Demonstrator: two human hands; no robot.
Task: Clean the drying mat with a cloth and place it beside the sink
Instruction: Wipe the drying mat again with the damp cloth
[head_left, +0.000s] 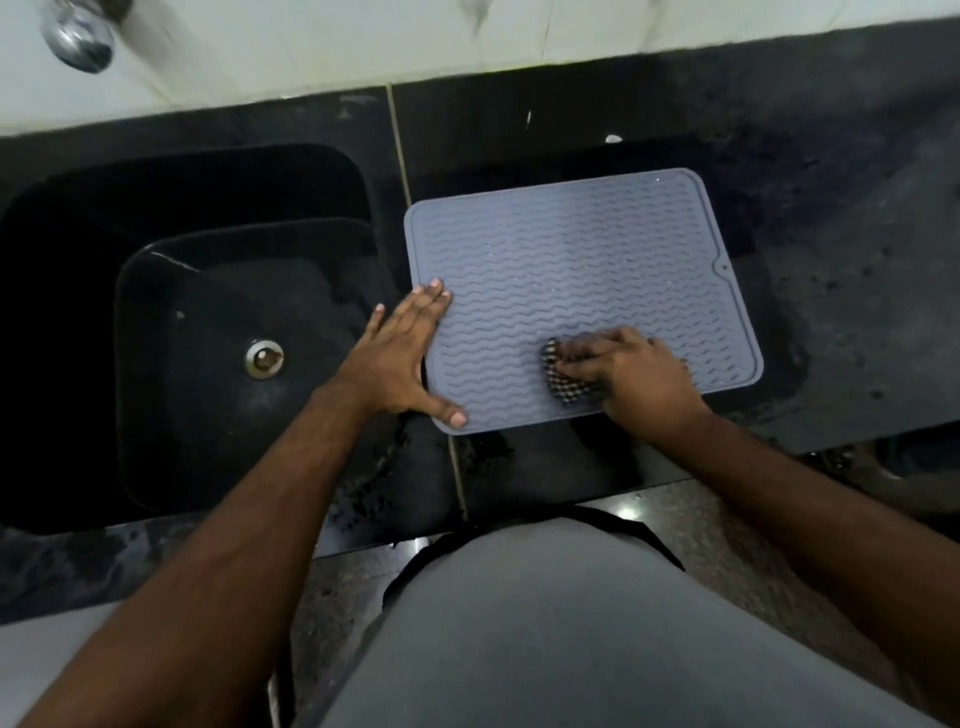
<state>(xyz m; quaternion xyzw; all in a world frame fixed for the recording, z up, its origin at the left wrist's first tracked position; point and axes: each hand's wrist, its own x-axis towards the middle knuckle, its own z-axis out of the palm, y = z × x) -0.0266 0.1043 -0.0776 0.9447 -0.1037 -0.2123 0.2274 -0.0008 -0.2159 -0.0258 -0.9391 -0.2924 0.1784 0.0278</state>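
Note:
A grey rectangular drying mat (576, 270) with wavy ridges lies flat on the black counter, just right of the sink. My left hand (405, 358) lies flat with straight fingers on the mat's left edge, thumb on its near left corner. My right hand (634, 374) grips a bunched dark checked cloth (563, 382) and presses it onto the near part of the mat. Most of the cloth is hidden under the fingers.
A deep black sink (156, 332) with a metal drain (264, 358) fills the left. A chrome tap (78, 34) sticks out at the top left. The black stone counter (841, 291) runs right and back to a pale tiled wall. My body stands at the counter's front edge.

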